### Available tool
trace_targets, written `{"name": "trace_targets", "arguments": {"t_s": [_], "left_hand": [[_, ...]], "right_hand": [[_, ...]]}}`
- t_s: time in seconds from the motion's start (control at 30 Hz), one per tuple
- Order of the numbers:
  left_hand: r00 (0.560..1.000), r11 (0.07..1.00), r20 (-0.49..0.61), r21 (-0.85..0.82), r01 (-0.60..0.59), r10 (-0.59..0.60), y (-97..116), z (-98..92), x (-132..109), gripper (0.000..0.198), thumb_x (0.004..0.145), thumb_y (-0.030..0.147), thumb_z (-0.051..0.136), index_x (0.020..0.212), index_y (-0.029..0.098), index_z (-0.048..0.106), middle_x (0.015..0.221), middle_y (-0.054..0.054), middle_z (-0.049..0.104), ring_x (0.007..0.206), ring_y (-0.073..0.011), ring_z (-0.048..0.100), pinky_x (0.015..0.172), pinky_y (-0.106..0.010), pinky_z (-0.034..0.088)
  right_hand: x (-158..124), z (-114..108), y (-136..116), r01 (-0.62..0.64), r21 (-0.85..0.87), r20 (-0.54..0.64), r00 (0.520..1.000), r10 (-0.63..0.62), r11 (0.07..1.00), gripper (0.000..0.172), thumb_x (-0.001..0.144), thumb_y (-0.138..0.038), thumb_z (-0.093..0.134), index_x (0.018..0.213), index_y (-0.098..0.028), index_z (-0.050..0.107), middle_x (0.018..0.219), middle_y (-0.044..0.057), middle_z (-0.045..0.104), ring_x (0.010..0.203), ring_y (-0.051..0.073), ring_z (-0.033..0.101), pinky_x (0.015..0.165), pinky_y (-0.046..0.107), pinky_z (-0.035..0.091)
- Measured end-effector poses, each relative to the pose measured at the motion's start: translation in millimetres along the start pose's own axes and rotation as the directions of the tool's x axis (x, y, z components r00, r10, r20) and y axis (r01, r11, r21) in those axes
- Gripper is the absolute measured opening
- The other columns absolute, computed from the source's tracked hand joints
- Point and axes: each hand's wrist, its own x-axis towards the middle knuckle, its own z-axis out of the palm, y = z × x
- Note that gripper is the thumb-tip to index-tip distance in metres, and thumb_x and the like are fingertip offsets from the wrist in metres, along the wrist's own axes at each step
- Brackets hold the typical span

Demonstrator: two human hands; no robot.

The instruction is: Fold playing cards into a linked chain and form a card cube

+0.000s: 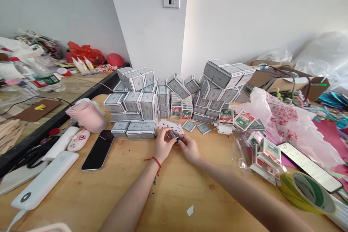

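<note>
My left hand (162, 144), a red cord on its wrist, is closed round a small grey-patterned playing card (172, 134); whether it is one card or several I cannot tell. The fingers of my right hand (189, 148) pinch at its right edge, and they partly hide it. Just behind my hands, face-up playing cards (165, 123) with red marks lie on the wooden table (174, 195). Two grey-backed cards (203, 128) rest to their right. Farther back stand stacked blocks of folded grey cards (143, 101), with two card boxes (176, 111) between the stacks.
A dark phone (98, 150), a white power bank (46, 179) and a rolled pink cloth (87, 116) lie left. On the right are opened card boxes (268, 156), a plastic bag (293, 123), a lit phone (310, 166) and yellow tape (288, 192). A wall stands behind.
</note>
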Motion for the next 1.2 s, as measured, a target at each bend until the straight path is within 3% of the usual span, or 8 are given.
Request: {"name": "trace_targets", "arguments": {"t_s": [0.23, 0.47, 0.77, 1.0, 1.2], "left_hand": [[0.999, 0.999, 0.01, -0.028, -0.031, 0.031, -2.9, 0.7, 1.0, 0.036, 0.069, 0.024, 0.064, 0.103, 0.021, 0.053, 0.109, -0.007, 0.055, 0.103, -0.0202, 0.053, 0.088, -0.037, 0.044], [0.999, 0.996, 0.023, -0.091, -0.026, 0.028, -6.7, 0.5, 0.8, 0.036, 0.072, 0.025, 0.062, 0.106, 0.02, 0.053, 0.112, -0.009, 0.056, 0.109, -0.0217, 0.051, 0.093, -0.039, 0.041], [0.992, 0.941, 0.097, -0.322, 0.104, -0.076, 2.2, 0.5, 1.8, 0.036, 0.072, 0.028, 0.062, 0.107, 0.019, 0.055, 0.126, -0.01, 0.05, 0.117, -0.0224, 0.046, 0.098, -0.038, 0.039], [0.968, 0.872, 0.128, -0.42, 0.251, -0.216, 6.0, -1.9, 6.1, 0.038, 0.068, 0.031, 0.065, 0.102, 0.017, 0.058, 0.11, -0.01, 0.061, 0.102, -0.0235, 0.057, 0.086, -0.039, 0.047], [0.969, 0.882, 0.092, -0.401, 0.247, -0.23, 0.0, 0.0, 8.2, 0.038, 0.065, 0.029, 0.068, 0.1, 0.017, 0.058, 0.106, -0.009, 0.062, 0.101, -0.0233, 0.058, 0.086, -0.039, 0.047]], "right_hand": [[1.8, -2.2, -0.5, 0.044, -0.132, -0.083, 0.995, -0.055, 0.99, 0.016, 0.071, -0.032, 0.057, 0.08, -0.02, 0.062, 0.081, 0.003, 0.067, 0.079, 0.02, 0.062, 0.076, 0.033, 0.048], [-1.1, 1.4, -3.6, 0.073, -0.156, -0.089, 0.992, -0.088, 0.985, 0.014, 0.072, -0.029, 0.056, 0.081, -0.02, 0.063, 0.082, 0.003, 0.068, 0.078, 0.019, 0.062, 0.075, 0.032, 0.048], [-4.1, 5.1, -12.1, 0.089, -0.207, -0.141, 0.983, -0.12, 0.974, 0.014, 0.071, -0.032, 0.06, 0.074, -0.019, 0.066, 0.081, 0.004, 0.07, 0.077, 0.02, 0.064, 0.073, 0.033, 0.05], [-1.4, 6.2, -8.3, 0.094, -0.148, -0.158, 0.98, -0.117, 0.984, 0.026, 0.071, -0.033, 0.06, 0.092, -0.021, 0.069, 0.097, 0.004, 0.069, 0.089, 0.023, 0.064, 0.081, 0.036, 0.051], [-5.9, 10.7, -6.3, 0.117, -0.311, -0.162, 0.971, -0.174, 0.943, 0.029, 0.077, -0.029, 0.051, 0.101, -0.021, 0.065, 0.094, 0.004, 0.07, 0.082, 0.023, 0.066, 0.073, 0.035, 0.054]]}}
